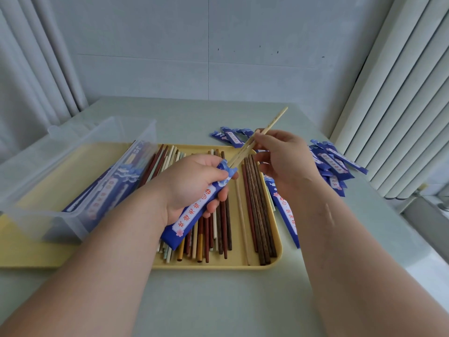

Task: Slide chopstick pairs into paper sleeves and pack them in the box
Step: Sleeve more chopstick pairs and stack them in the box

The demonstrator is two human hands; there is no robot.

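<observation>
Left hand [194,181]: curled round a blue paper sleeve [194,211], tilted above the tray [243,262].
Right hand [286,159]: pinches a pale chopstick pair [269,125], lower ends at the sleeve's mouth (most length sticks out).
Box [60,190]: clear, far left, holding sleeved pairs.
Spare sleeves [332,161]: heaped right.

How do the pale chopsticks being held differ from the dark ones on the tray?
The pale pair is light wood; the dark chopsticks are brown. The pale pair tilts upward, its end in a blue sleeve; the dark chopsticks lie flat on the yellow tray. Both are slender sticks.
</observation>
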